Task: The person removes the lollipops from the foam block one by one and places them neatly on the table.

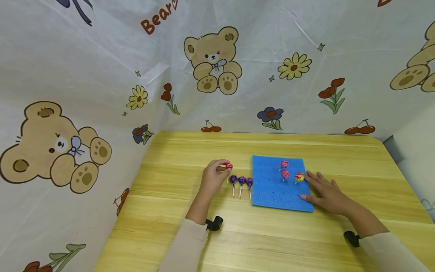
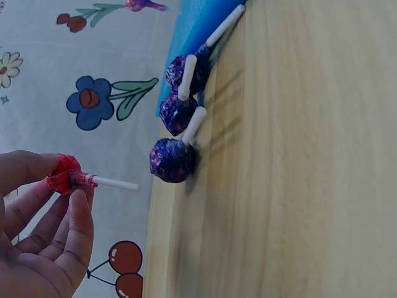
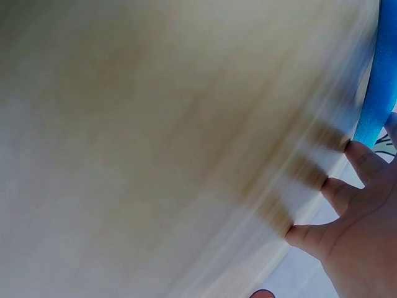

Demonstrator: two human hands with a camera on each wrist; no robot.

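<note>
Above the wooden desk, left of the flat, porous blue foam, the left hand pinches a red lollipop by its round, crinkle-wrapped head; the slim white stick points down, long axis near upright. The right hand, fingers spread apart, rests at the foam's right edge. Three purple lollipops lie side by side, sticks toward the wearer

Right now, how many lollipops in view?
7: one red lollipop in the left hand; three purple lollipops in a row on the table; two pink lollipops and one yellow-and-red lollipop in the blue foam board. None looks hidden.
</note>
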